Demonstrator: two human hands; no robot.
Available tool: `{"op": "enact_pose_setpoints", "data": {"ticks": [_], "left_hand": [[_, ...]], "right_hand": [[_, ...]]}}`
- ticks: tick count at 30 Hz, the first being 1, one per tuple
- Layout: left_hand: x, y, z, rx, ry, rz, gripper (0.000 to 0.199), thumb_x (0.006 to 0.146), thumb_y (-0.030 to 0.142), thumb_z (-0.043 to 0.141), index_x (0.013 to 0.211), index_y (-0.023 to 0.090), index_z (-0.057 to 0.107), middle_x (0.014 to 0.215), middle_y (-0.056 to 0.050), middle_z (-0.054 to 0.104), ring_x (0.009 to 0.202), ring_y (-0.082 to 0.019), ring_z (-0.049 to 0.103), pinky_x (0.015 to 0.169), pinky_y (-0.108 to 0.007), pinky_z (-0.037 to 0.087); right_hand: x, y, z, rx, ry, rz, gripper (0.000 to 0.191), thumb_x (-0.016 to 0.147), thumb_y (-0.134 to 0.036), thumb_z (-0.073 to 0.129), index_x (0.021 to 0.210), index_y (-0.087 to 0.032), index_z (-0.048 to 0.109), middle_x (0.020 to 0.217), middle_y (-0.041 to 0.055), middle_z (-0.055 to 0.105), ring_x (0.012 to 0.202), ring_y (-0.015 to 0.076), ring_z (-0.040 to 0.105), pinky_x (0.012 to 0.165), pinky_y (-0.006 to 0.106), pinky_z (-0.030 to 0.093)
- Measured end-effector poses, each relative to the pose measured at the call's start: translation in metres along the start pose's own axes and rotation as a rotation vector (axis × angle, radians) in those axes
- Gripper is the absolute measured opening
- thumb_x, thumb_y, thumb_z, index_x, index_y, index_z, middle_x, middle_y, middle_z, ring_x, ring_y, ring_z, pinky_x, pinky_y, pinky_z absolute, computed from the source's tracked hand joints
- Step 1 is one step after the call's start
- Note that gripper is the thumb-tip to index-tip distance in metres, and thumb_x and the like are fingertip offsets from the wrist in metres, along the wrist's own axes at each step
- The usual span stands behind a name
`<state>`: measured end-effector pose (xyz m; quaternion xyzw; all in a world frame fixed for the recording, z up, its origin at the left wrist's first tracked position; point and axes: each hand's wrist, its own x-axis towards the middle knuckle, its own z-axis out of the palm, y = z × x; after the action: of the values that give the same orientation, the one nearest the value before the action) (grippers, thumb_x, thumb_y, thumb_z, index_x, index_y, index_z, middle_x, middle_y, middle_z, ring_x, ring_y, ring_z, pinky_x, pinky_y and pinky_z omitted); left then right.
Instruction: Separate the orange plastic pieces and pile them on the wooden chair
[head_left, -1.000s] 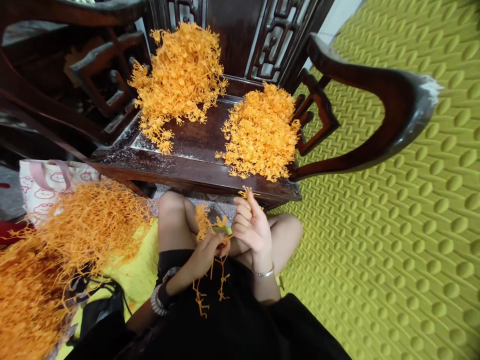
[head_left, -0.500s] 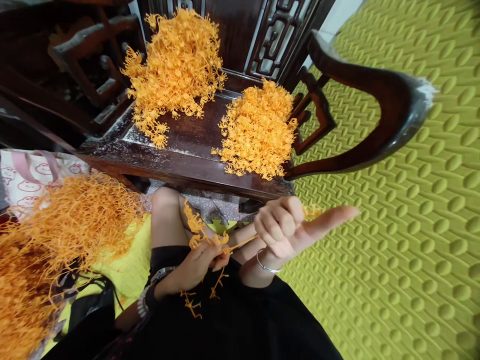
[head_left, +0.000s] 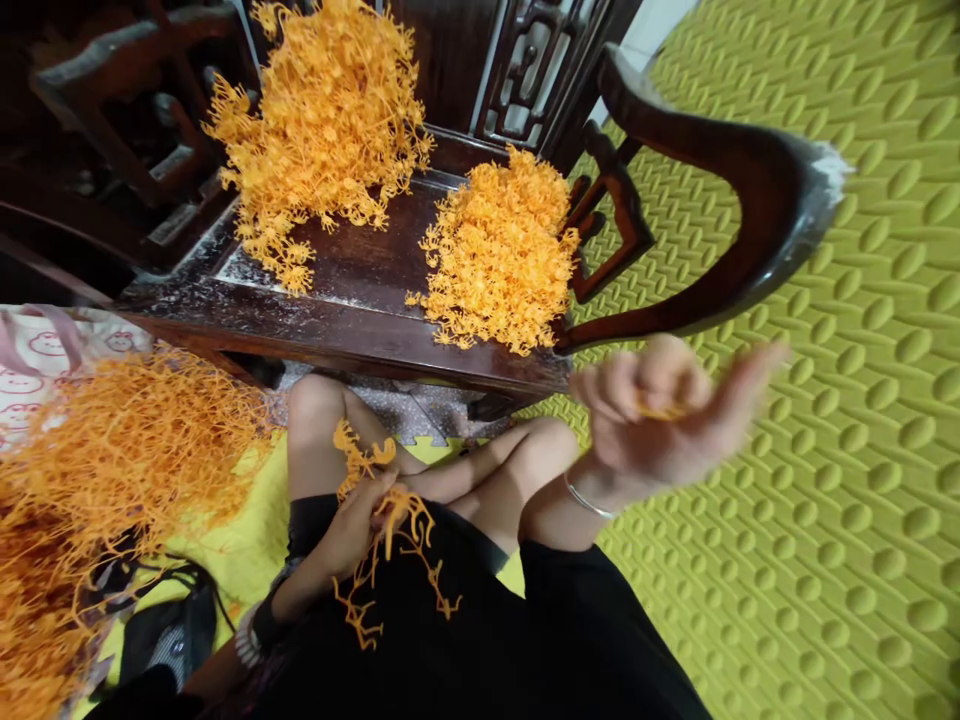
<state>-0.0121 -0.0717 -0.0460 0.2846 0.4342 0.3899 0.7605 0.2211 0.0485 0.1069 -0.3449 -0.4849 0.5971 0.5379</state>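
Observation:
My left hand [head_left: 356,530] is closed over my lap, pinching a bunch of orange branched plastic pieces [head_left: 405,515]. Some stick up above the fingers, and thin branches dangle over the black clothing. Raised to the right, my right hand [head_left: 649,425] has its fingers curled and its thumb stretched outward, blurred by motion. A small orange piece [head_left: 660,410] shows in its curled fingers; most of it is hidden. Two heaps of similar orange pieces lie on the dark wooden chair seat: a taller heap [head_left: 330,120] at left and a smaller heap [head_left: 502,260] at right.
A big tangle of orange strands [head_left: 150,440] spreads at the left, in front of a white printed bag [head_left: 45,345]. A black bag [head_left: 169,630] lies beside it. The curved chair arm [head_left: 750,210] juts out over the green textured mat [head_left: 825,520].
My right hand has moved up and right, away from my left; the strand stretched between them is gone. My left hand has shifted slightly left, still holding its bunch. The view has shifted a little.

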Motion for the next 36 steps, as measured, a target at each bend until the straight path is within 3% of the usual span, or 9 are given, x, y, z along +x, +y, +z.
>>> {"op": "enact_pose_setpoints", "data": {"ticks": [3,10,13,19,21,25,30,33,36], "left_hand": [[0.003,0.010,0.004,-0.066,0.034,0.029,0.057,0.086,0.061,0.039,0.047,0.020,0.028,0.044,0.007,0.018,0.043,-0.007,0.019,0.048,-0.025,0.015],[0.006,0.030,0.005,-0.118,0.046,0.085,0.052,0.086,0.060,0.040,0.054,0.019,0.040,0.042,0.010,0.014,0.039,-0.006,0.013,0.044,-0.023,0.013],[0.008,0.039,0.004,-0.106,0.043,0.130,0.048,0.084,0.060,0.044,0.062,0.017,0.046,0.040,0.011,0.018,0.038,-0.005,0.011,0.042,-0.021,0.015],[0.015,0.044,-0.004,-0.048,0.044,0.189,0.041,0.085,0.057,0.049,0.075,0.017,0.049,0.041,0.012,0.025,0.036,-0.005,0.016,0.041,-0.019,0.019],[0.017,0.043,-0.008,-0.022,0.030,0.186,0.042,0.086,0.057,0.047,0.076,0.016,0.051,0.041,0.012,0.025,0.036,-0.005,0.016,0.040,-0.019,0.019],[0.019,0.043,-0.014,0.056,-0.012,0.162,0.045,0.088,0.057,0.043,0.076,0.016,0.054,0.042,0.011,0.029,0.037,-0.006,0.018,0.041,-0.019,0.018],[0.019,0.045,-0.013,0.196,-0.078,0.101,0.046,0.087,0.055,0.047,0.066,0.015,0.059,0.042,0.007,0.036,0.039,-0.007,0.026,0.044,-0.022,0.020],[0.015,0.045,-0.011,0.282,-0.101,0.041,0.042,0.085,0.048,0.053,0.063,0.014,0.063,0.047,0.002,0.049,0.041,-0.008,0.035,0.044,-0.023,0.024],[0.012,0.042,-0.013,0.326,-0.058,0.018,0.026,0.082,0.034,0.060,0.065,0.015,0.067,0.057,-0.002,0.061,0.050,-0.012,0.049,0.050,-0.024,0.034]], "right_hand": [[0.059,0.036,0.032,-0.474,0.182,-0.443,0.045,0.091,-0.054,0.046,0.060,-0.022,0.044,0.058,-0.0038,0.037,0.049,0.0103,0.034,0.053,0.026,0.036],[0.153,0.087,0.001,-1.382,0.367,-0.470,0.020,0.091,-0.026,0.045,0.091,-0.015,0.061,0.101,0.0151,0.057,0.104,0.0289,0.050,0.095,0.050,0.039],[0.164,0.094,-0.002,-1.430,0.347,-0.406,0.026,0.088,-0.033,0.053,0.098,-0.011,0.064,0.114,0.0204,0.057,0.118,0.0345,0.045,0.100,0.056,0.034],[0.140,0.090,0.013,-0.952,0.403,-0.729,0.031,0.089,-0.043,0.053,0.104,-0.018,0.060,0.123,0.0139,0.057,0.119,0.0231,0.052,0.103,0.045,0.038],[0.118,0.091,0.021,-0.634,0.357,-0.599,0.026,0.090,-0.044,0.051,0.094,-0.021,0.061,0.103,0.0070,0.064,0.099,0.0179,0.060,0.092,0.037,0.045],[0.059,0.109,0.039,-0.251,-0.005,-0.116,0.024,0.087,-0.043,0.059,0.080,-0.021,0.065,0.077,0.0005,0.065,0.065,0.0112,0.057,0.065,0.025,0.047],[-0.002,0.141,0.058,-0.093,-0.465,0.219,0.050,0.073,-0.055,0.070,0.106,-0.018,0.068,0.098,0.0081,0.070,0.085,0.0176,0.066,0.077,0.031,0.052],[-0.020,0.156,0.065,0.182,-0.707,0.506,0.065,0.071,-0.065,0.065,0.114,-0.017,0.063,0.102,0.0105,0.068,0.074,0.0170,0.066,0.062,0.028,0.054],[-0.029,0.168,0.076,0.375,-0.692,0.653,0.056,0.055,-0.051,0.084,0.093,-0.015,0.065,0.095,0.0078,0.067,0.073,0.0158,0.063,0.056,0.023,0.051]]}}
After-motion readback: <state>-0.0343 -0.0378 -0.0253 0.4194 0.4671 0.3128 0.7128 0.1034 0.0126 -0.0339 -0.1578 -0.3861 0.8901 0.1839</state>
